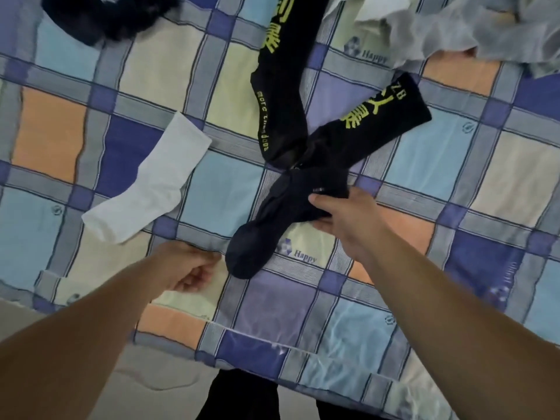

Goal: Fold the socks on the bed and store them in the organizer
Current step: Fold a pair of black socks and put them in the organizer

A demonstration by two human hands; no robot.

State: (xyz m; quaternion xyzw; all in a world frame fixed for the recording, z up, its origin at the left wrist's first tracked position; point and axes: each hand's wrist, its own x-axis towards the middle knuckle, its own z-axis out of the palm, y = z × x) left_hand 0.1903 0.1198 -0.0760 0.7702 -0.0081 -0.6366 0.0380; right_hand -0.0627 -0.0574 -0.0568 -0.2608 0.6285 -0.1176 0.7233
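Observation:
A black sock (pixel 272 219) with yellow-green lettering on its leg lies diagonally across the checked bed sheet (pixel 424 165). My right hand (pixel 342 219) grips it at the middle, thumb on top and fingers beneath. A second black sock (pixel 281 86) with the same lettering stretches away from it toward the top of the view. Left of both lies a white sock (pixel 151 180), flat. My left hand (pixel 185 268) is near the toe of the gripped sock, fingers curled, holding nothing. No organizer is in view.
A dark navy pile (pixel 100 16) sits at the top left. Crumpled grey and white socks or cloth (pixel 454 28) lie at the top right. The bed's near edge (pixel 272 344) runs across the bottom, with pale floor (pixel 169 389) and my dark-clad legs below.

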